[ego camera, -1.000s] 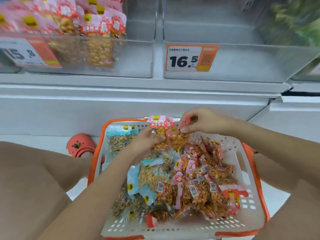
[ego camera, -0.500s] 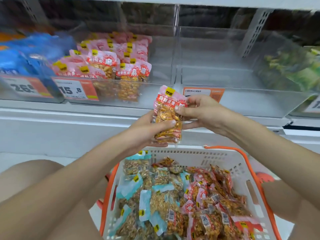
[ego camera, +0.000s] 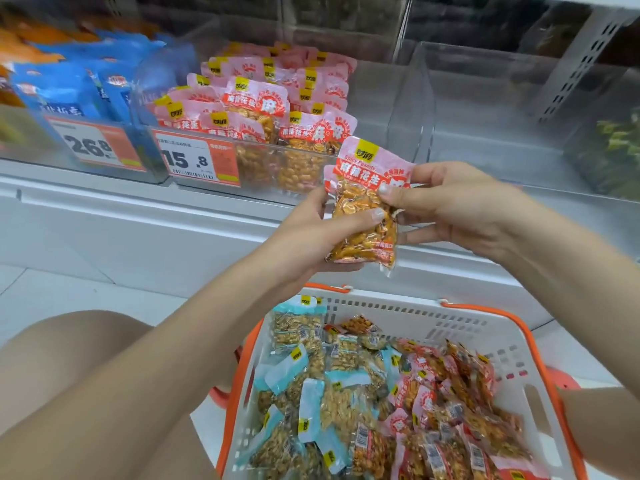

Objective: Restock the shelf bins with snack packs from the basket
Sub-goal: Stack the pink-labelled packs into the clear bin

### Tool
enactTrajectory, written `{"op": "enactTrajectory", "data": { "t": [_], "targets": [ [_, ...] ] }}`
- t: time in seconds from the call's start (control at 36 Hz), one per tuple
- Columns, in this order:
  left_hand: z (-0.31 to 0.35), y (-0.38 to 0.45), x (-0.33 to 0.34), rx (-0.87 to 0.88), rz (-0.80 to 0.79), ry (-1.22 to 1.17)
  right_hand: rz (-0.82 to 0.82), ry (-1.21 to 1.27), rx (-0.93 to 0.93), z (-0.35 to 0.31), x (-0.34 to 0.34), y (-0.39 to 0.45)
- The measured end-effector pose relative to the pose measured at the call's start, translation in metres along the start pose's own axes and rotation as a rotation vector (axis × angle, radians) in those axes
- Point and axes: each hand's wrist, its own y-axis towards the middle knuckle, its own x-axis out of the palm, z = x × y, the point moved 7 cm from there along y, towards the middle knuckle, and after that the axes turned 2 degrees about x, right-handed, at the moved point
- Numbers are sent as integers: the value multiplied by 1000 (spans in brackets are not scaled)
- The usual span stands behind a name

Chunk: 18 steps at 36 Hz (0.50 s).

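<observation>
Dozens of small vacuum-sealed snack packs fill the white perforated plastic basket with orange rim [ego camera: 485, 327] at 6 o'clock: pale-blue-topped packs of tan nuts [ego camera: 311, 407] on its left side, pink-and-red-topped packs of orange peanuts [ego camera: 446, 403] on its right, several showing barcode stickers. Above the basket, at centre, both hands hold one pink-topped clear pack of glossy orange peanuts [ego camera: 367, 209] upright; its label reads "Spicy Peanuts" under a yellow brand square, with white Chinese characters on red. The left hand [ego camera: 311, 233] grips its lower half, thumb across the front; the right hand [ego camera: 460, 206] pinches its right edge with curled fingers. Beyond, at 11 o'clock, a clear acrylic shelf bin [ego camera: 263, 168] holds matching pink packs behind an orange-and-white price tag reading "15.8" [ego camera: 194, 159]. At 10 o'clock, blue packs [ego camera: 69, 88] sit behind a tag reading "26.8" [ego camera: 93, 145].
</observation>
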Motion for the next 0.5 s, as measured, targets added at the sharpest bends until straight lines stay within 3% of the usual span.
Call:
{"op": "enactTrajectory", "data": {
  "t": [0.19,0.36,0.5],
  "targets": [
    [4,-6,-5,49,35,-46,207,-45,-7,-2,-1,-2],
    [19,-11,-6,98,-36,-57,65,45,37,-3,17,-6],
    [34,-11,-13,189,-18,39,41,114,52,-6,22,1]
  ]
}}
